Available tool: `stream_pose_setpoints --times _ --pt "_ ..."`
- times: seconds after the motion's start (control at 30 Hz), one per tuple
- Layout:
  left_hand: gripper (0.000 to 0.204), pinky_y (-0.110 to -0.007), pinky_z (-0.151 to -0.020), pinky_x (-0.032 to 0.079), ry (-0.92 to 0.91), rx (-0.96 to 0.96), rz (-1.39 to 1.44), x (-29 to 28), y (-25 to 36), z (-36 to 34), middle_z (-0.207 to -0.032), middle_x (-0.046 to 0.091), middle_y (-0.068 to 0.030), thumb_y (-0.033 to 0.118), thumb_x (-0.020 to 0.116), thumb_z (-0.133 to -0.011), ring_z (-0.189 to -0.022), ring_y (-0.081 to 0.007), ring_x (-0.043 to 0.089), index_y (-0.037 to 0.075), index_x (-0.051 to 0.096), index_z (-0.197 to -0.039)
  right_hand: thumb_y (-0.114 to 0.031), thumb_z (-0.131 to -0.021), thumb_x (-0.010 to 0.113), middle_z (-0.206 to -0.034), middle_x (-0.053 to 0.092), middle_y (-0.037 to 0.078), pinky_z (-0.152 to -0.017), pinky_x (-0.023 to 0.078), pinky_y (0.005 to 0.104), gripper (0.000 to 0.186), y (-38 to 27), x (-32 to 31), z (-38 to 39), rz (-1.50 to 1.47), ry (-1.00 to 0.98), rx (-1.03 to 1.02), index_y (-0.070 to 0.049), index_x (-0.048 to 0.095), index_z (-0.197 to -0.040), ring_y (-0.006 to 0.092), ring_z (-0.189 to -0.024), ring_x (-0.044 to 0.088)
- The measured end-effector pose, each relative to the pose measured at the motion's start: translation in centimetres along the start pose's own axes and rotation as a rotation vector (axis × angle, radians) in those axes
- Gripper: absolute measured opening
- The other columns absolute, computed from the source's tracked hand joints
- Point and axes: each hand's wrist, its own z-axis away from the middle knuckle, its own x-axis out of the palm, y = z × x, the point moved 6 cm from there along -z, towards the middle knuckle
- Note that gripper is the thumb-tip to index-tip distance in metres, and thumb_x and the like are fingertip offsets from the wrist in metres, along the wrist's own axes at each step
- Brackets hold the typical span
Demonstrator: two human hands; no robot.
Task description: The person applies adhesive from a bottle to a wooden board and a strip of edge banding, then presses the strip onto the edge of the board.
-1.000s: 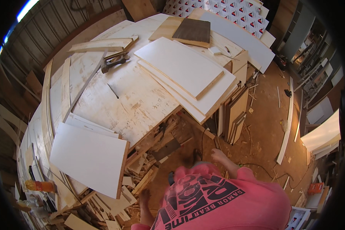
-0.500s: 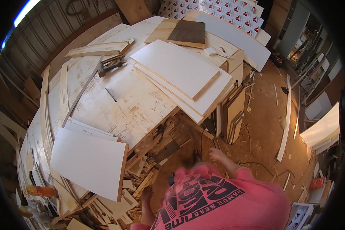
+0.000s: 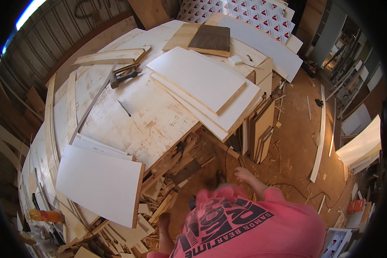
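Observation:
My right hand (image 3: 244,174) hangs above the brown floor, away from the table, with its fingers curled in and nothing seen in them. My left hand (image 3: 164,220) hangs low beside the offcuts under the table's near edge; its fingers are too dim to make out. Nearest to it on the table is a white board (image 3: 99,185) with a brown edge, resting on other white sheets. Farther back lie stacked white panels (image 3: 198,77). A dark-handled tool like a hammer (image 3: 124,78) and a thin, pen-like tool (image 3: 124,108) lie between them, touched by neither hand.
The worn white worktable (image 3: 155,124) fills the left and middle. Wood strips (image 3: 52,124) run along its left side. Scrap wood (image 3: 159,202) is heaped below its edge. Boards (image 3: 262,129) stand upright beneath the stacked panels. A cable (image 3: 288,185) and long strips (image 3: 319,146) cross the floor.

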Motion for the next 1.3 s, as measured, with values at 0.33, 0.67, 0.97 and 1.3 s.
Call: stream_pose_setpoints --times 0.33,0.67,0.97,1.3 --pt "0.032 -0.031 -0.057 0.046 -0.094 -0.411 0.551 0.2 0.3 0.2 -0.084 0.060 -0.0063 0.032 0.045 -0.092 -0.070 -0.0155 0.059 0.005 0.059 -0.101 -0.018 -0.087 0.051 -0.097 0.062 0.012 -0.063 0.052 0.0329 0.044 0.5 -0.2 -0.3 0.017 0.025 0.021 -0.004 0.049 -0.129 0.0198 -0.076 0.062" --pt "0.010 -0.039 -0.061 0.050 -0.061 -0.429 0.544 -0.4 1.6 -0.1 -0.083 0.059 -0.0182 0.005 0.050 -0.086 -0.074 -0.0296 0.063 -0.001 0.057 -0.091 -0.018 -0.087 0.051 -0.099 0.063 0.014 -0.063 0.052 0.0338 0.044 0.3 -0.7 0.8 0.026 0.012 0.039 -0.003 0.049 -0.129 0.0210 -0.077 0.063" --pt "0.031 -0.032 -0.055 0.045 -0.109 -0.347 0.407 0.6 0.5 0.5 -0.082 0.059 -0.0109 0.029 0.044 -0.091 -0.069 -0.0179 0.060 0.000 0.057 -0.091 -0.018 -0.084 0.053 -0.098 0.065 0.019 -0.062 0.052 0.0361 0.045 -0.3 -0.6 1.3 0.052 0.053 0.007 -0.001 0.051 -0.126 0.0254 -0.077 0.065" --pt "0.019 -0.029 -0.053 0.048 -0.123 -0.341 0.388 -0.3 2.5 0.7 -0.079 0.058 -0.0075 0.017 0.042 -0.090 -0.065 -0.0154 0.060 0.005 0.057 -0.085 -0.018 -0.086 0.053 -0.104 0.061 0.012 -0.065 0.052 0.0330 0.046 0.5 -0.8 1.1 0.061 0.006 0.057 -0.004 0.048 -0.130 0.0195 -0.080 0.063"
